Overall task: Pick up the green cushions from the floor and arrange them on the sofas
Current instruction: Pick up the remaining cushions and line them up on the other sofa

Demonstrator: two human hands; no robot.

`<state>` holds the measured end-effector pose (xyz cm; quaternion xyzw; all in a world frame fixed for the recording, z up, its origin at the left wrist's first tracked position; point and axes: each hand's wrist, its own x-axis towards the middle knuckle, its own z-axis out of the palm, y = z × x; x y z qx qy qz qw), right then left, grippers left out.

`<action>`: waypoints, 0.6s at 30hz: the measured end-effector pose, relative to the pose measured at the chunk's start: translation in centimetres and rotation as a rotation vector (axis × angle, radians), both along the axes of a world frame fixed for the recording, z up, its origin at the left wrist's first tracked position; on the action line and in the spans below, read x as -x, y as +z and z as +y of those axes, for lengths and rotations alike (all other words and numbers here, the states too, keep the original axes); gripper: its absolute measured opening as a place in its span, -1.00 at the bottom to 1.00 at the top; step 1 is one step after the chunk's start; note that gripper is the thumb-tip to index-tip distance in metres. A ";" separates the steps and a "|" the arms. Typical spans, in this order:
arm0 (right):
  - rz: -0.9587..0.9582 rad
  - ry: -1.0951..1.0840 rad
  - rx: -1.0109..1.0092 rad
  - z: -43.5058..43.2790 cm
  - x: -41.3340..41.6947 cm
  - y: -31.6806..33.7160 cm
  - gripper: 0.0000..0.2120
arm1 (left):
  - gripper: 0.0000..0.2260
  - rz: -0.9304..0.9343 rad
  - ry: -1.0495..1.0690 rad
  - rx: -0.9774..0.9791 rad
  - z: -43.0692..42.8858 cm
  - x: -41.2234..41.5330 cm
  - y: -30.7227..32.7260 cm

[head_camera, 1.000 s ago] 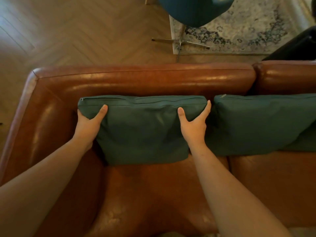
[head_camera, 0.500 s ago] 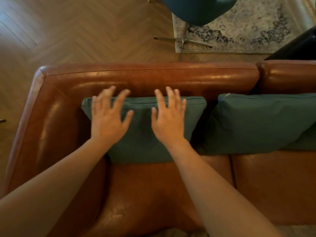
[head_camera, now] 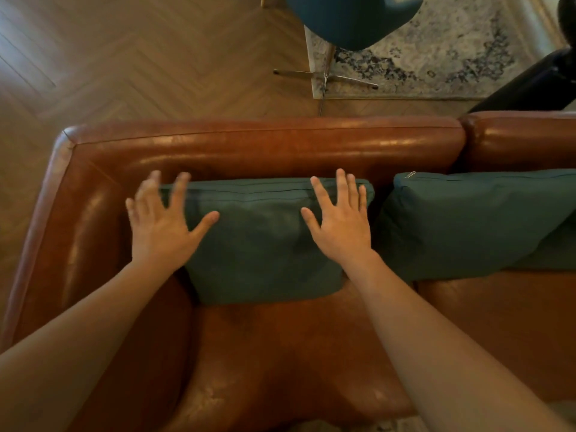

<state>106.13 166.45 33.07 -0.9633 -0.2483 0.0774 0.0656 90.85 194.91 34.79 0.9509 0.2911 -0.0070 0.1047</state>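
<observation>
A green cushion (head_camera: 261, 241) leans upright against the backrest of the brown leather sofa (head_camera: 265, 145), near its left arm. My left hand (head_camera: 162, 222) lies flat with fingers spread over the cushion's left edge. My right hand (head_camera: 341, 222) lies flat with straight fingers on its right part. A second green cushion (head_camera: 473, 219) leans against the backrest to the right, and part of a third green cushion (head_camera: 558, 247) shows behind it at the frame's edge.
Behind the sofa lies herringbone wood floor (head_camera: 140, 57). A blue chair (head_camera: 352, 17) on a metal star base (head_camera: 325, 76) stands at the edge of a patterned rug (head_camera: 452, 51). A dark object (head_camera: 536, 85) sits at the far right.
A second ago both hands gripped the cushion's sides. They let go, opened flat over its front, and have now spread apart towards its left and right edges.
</observation>
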 end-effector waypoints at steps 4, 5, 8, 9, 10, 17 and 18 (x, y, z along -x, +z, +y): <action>-0.024 -0.369 -0.413 -1.4 4.2 -0.4 -0.09 | 0.06 -0.287 0.608 0.593 -2.1 2.2 0.0; 0.089 -0.547 -0.552 -1.6 5.3 -0.5 -0.02 | 0.15 -0.312 0.732 0.788 -2.3 2.6 -0.4; 0.602 -1.016 -0.866 -1.4 6.6 -1.4 0.10 | 0.08 -0.396 0.873 1.189 -3.1 2.2 -1.5; 0.734 -1.082 -0.936 -0.9 6.7 -1.8 0.08 | 0.02 -0.420 0.872 1.239 -3.4 1.7 -1.7; 0.828 -1.104 -0.996 -0.4 6.5 -2.4 0.04 | -0.01 -0.451 0.874 1.258 -3.6 1.1 -1.9; 0.820 -1.068 -1.103 0.1 6.8 -3.8 -0.18 | -0.06 -0.538 0.871 1.239 -4.8 1.1 -2.0; 0.819 -1.065 -1.119 -0.1 7.2 -4.0 -0.20 | -0.08 -0.551 0.863 1.239 -5.0 1.4 -2.1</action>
